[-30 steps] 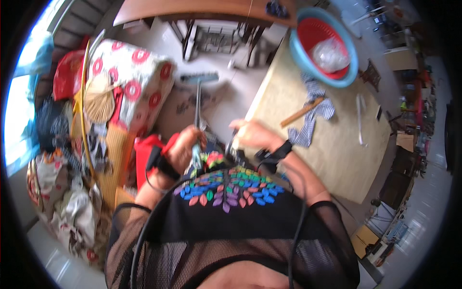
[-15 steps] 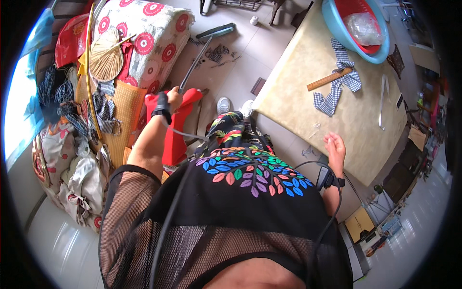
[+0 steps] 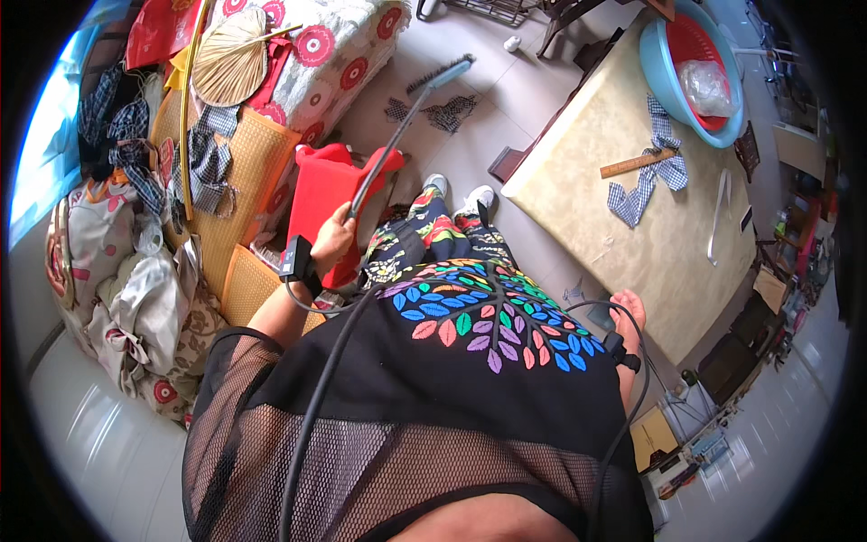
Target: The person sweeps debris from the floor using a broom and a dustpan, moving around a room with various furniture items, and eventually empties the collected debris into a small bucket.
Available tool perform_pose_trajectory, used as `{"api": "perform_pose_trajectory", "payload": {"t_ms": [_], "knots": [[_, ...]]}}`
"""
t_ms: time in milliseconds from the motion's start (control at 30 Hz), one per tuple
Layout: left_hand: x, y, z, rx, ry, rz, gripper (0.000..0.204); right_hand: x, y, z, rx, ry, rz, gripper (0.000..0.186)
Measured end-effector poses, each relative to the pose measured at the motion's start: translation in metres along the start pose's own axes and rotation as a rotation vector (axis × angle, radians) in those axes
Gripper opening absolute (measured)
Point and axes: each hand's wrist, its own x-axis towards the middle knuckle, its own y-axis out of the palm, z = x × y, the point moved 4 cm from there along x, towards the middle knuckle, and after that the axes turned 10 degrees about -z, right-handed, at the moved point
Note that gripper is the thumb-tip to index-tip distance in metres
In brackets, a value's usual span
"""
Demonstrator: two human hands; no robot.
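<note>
My left hand (image 3: 334,239) is wrapped round the grey handle of a broom (image 3: 397,135). The handle slants away to the upper right, ending in a pale blue head with dark bristles (image 3: 440,74). Crumpled checked fabric scraps (image 3: 452,114) lie on the floor just nearer than the broom head. My right hand (image 3: 629,310) hangs beside the near-left edge of the table, its fingers loosely curled but not closed. Nothing shows in it.
A cream-topped table (image 3: 560,181) on the right bears a blue basin (image 3: 655,68), checked cloth (image 3: 628,206) and a wooden ruler (image 3: 632,163). A red stool (image 3: 321,194) stands by my left arm. Piled bags and cloth (image 3: 149,307) lie far left. A cable (image 3: 312,415) crosses my front.
The broom head has shifted right and farther away, and its bristles now face away from me. My right hand has come lower and nearer my body. The whole view has shifted somewhat.
</note>
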Motion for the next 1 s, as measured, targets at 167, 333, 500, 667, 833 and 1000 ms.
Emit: {"api": "perform_pose_trajectory", "payload": {"t_ms": [167,333,500,667,833,1000], "knots": [[0.016,-0.003,0.009,0.022,-0.115,-0.048,0.031,-0.005,-0.011,-0.002,0.065,-0.035,0.056,0.028],[0.005,0.060,0.005,-0.282,-0.261,0.089,0.014,-0.007,-0.028,-0.020,0.074,0.006,0.015,0.029],[-0.035,0.110,-0.005,-0.371,-0.410,0.150,0.023,0.010,-0.049,-0.047,0.117,0.006,0.017,0.031],[-0.078,0.153,-0.006,-0.451,-0.404,0.100,0.029,0.059,-0.087,-0.077,0.081,0.055,0.045,0.030],[-0.114,0.178,-0.011,-0.302,-0.283,-0.057,0.048,0.113,-0.146,-0.083,0.072,-0.018,0.089,0.030],[-0.078,0.190,-0.031,0.006,0.049,-0.314,0.032,0.166,-0.193,-0.075,-0.032,-0.035,0.069,0.032]]}}
